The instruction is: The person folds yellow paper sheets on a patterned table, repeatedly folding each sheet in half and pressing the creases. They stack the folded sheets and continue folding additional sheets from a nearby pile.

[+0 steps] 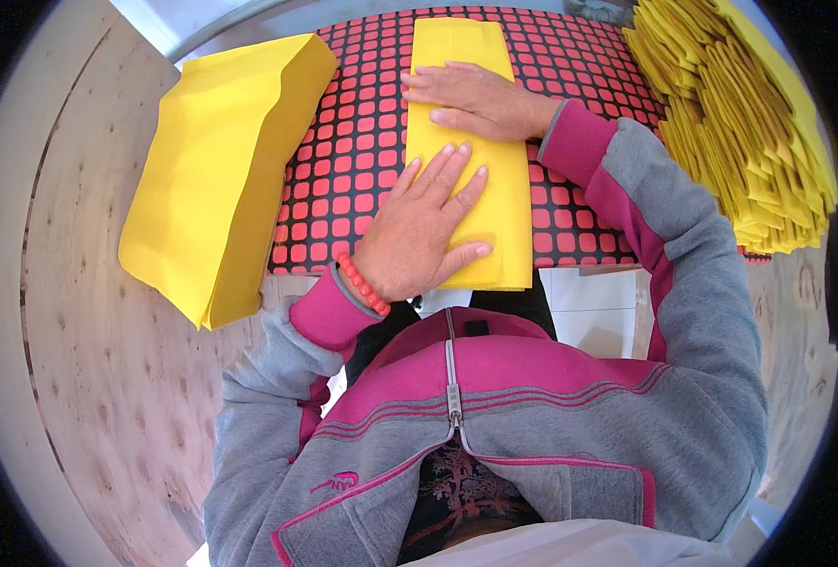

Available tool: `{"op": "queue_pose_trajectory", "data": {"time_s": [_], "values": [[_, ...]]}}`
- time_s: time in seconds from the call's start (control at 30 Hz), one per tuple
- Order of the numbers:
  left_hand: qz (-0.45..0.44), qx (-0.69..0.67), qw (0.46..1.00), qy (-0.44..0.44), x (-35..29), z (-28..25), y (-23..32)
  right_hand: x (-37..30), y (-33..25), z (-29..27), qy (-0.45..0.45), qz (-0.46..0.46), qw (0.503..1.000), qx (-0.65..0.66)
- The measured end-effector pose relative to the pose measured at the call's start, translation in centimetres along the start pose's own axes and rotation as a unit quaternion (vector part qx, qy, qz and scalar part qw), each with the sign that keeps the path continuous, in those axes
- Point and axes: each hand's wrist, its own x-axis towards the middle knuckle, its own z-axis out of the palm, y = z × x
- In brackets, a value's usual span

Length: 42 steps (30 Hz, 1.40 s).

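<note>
A long folded piece of yellow fabric lies lengthwise in front of me, its near end reaching the table's front edge. My left hand rests on its near half, palm down with fingers spread, a red bead bracelet at the wrist. Farther up, my right hand lies flat across the same piece, fingers stretched toward the left. Neither hand grips anything; both press on the fabric from above.
The table has a red-and-black checked cover. At the left stands a thick stack of flat yellow fabric pieces, overhanging the front edge. A tall pile of folded yellow pieces fills the right side. A wooden panel rises at the left.
</note>
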Motion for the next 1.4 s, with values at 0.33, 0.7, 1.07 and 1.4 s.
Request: {"op": "queue_pose_trajectory", "data": {"time_s": [0.33,0.7,1.07,1.4], "values": [[0.000,-0.026,0.999,-0.023,-0.3,-0.9,0.0,3.6,7.6,-0.2,0.031,0.034,0.997,-0.067],[0.010,-0.040,0.999,-0.025,-0.7,-1.4,-0.7,4.0,11.5,-0.1,0.011,0.107,0.993,-0.040],[0.046,0.025,0.998,-0.040,11.4,-1.0,-8.9,4.3,13.8,0.5,0.020,0.059,0.998,-0.007],[0.087,-0.003,0.996,-0.014,0.0,-0.5,-0.3,4.3,13.0,-0.3,0.024,0.062,0.997,-0.034]]}}
